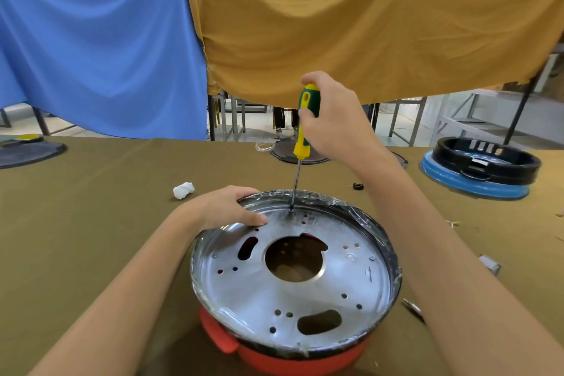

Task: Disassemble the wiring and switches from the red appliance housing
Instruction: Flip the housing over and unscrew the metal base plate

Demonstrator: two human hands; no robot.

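The red appliance housing (pixel 262 354) stands on the table in front of me, with a round silver metal plate (pixel 253 287) full of holes and slots inside its rim. My right hand (pixel 332 119) grips the green and yellow handle of a screwdriver (pixel 305 122), held nearly upright. Its tip touches the far part of the plate. My left hand (pixel 232 207) grips the far left rim of the housing, thumb lying on the plate. No wiring or switches show from here.
An olive cloth covers the table (pixel 91 238). A crumpled white wad (pixel 183 190) lies left of the housing. A black ring on a blue base (pixel 479 168) stands at the far right. A dark round lid (pixel 290 152) is behind the screwdriver. Small parts lie on the right.
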